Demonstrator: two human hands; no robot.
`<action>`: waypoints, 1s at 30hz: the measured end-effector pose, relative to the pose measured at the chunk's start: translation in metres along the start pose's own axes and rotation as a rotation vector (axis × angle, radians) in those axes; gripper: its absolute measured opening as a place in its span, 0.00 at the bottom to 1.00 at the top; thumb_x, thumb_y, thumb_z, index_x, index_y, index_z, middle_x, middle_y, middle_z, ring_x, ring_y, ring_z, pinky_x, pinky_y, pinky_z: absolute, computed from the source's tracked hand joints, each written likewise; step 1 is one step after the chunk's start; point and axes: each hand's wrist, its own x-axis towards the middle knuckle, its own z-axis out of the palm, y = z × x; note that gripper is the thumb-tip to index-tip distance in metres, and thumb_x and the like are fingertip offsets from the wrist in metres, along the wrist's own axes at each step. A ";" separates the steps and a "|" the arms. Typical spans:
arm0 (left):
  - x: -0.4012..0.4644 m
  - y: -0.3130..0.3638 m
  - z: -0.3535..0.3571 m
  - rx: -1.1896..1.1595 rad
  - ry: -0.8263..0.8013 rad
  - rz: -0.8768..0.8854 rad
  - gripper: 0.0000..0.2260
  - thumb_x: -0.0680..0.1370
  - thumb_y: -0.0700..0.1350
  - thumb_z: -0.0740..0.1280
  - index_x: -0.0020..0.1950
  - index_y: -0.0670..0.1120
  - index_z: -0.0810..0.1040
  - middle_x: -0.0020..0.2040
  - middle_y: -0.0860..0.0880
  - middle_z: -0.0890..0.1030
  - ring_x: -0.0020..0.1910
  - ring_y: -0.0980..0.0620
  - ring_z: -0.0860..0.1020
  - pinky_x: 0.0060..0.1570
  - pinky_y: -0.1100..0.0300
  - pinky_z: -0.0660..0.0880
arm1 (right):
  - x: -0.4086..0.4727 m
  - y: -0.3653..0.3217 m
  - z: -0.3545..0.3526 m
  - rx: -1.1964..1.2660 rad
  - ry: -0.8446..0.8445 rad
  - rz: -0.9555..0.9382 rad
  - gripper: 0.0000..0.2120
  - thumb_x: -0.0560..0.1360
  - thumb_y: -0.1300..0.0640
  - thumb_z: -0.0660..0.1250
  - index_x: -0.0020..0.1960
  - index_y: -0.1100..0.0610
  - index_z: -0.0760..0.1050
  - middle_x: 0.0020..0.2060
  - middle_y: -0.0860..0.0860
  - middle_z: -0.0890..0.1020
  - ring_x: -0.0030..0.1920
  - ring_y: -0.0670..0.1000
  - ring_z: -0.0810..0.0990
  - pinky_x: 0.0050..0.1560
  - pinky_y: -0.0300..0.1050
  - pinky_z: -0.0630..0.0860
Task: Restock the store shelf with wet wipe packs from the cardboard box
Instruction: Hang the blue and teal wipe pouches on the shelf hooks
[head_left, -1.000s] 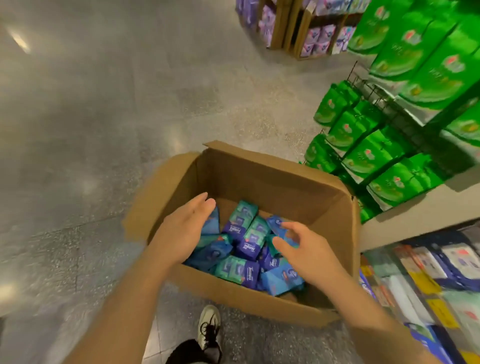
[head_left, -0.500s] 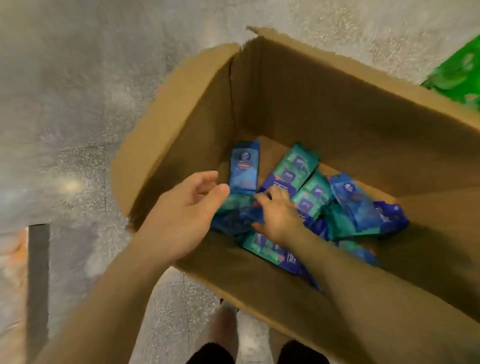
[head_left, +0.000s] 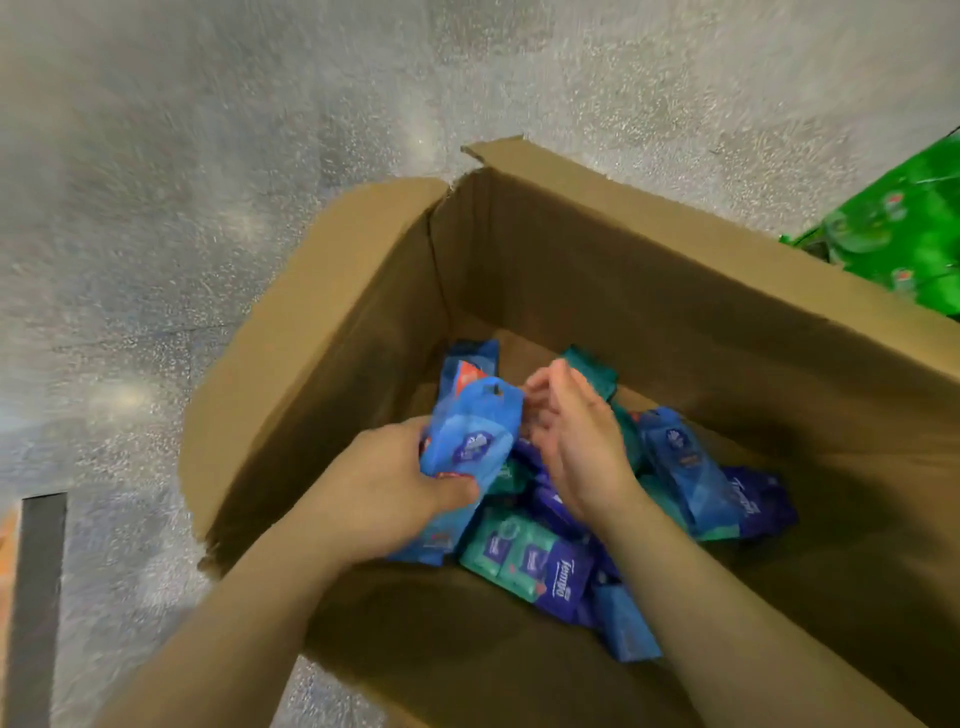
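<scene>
**Gathering wipe packs out of the carton**

Our left hand (head_left: 384, 493) has its fingers and thumb curled round a light-blue, soft plastic wet wipe pack (head_left: 470, 441), held upright above the heap near the left wall of the open brown cardboard box (head_left: 675, 270). The thumb clamps the lower front of the pack; a second blue pack appears to sit behind it in the same grasp, though we cannot be sure. Our right hand (head_left: 582, 441) stands just beside it, palm turned toward the held pack, fingers straight and relaxed and holding nothing; whether the fingertips touch the pack we cannot tell.

We judge these packs light, pliable and a little slick in their film wrapping. They should give under pressure without harm, so a firm pinch across the flat faces near the middle looks safest. The hang-hole tab at the top seems too thin to hold by.

Below the hands, the loose pile of blue, teal and purple wet wipe packs (head_left: 545, 561) covers the box floor from the near wall toward the right side, lying at all angles. One blue pack (head_left: 685, 467) lies flat just right of our right hand.

The box stands on a speckled grey floor (head_left: 208, 156). Bright green packages (head_left: 904, 239) show beyond the box's far right corner.
</scene>
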 end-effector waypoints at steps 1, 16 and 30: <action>0.002 -0.006 -0.002 -0.092 0.069 -0.034 0.14 0.68 0.55 0.76 0.51 0.61 0.78 0.44 0.61 0.84 0.42 0.66 0.80 0.46 0.65 0.78 | 0.023 0.017 0.005 -0.097 0.123 0.037 0.10 0.81 0.51 0.68 0.49 0.59 0.75 0.38 0.52 0.82 0.39 0.51 0.81 0.43 0.49 0.78; 0.007 -0.011 -0.002 -0.827 0.095 -0.134 0.15 0.75 0.36 0.70 0.60 0.47 0.79 0.50 0.48 0.86 0.49 0.48 0.85 0.46 0.52 0.83 | 0.083 0.082 0.035 -0.560 0.297 -0.077 0.14 0.74 0.54 0.73 0.56 0.59 0.77 0.53 0.60 0.79 0.52 0.54 0.77 0.57 0.47 0.74; 0.018 0.076 0.078 -1.080 -0.102 -0.208 0.07 0.74 0.41 0.73 0.51 0.48 0.82 0.46 0.46 0.87 0.42 0.45 0.85 0.50 0.43 0.81 | -0.037 -0.032 -0.102 -0.451 0.364 -0.190 0.11 0.83 0.52 0.63 0.62 0.50 0.81 0.54 0.47 0.82 0.54 0.45 0.80 0.56 0.42 0.74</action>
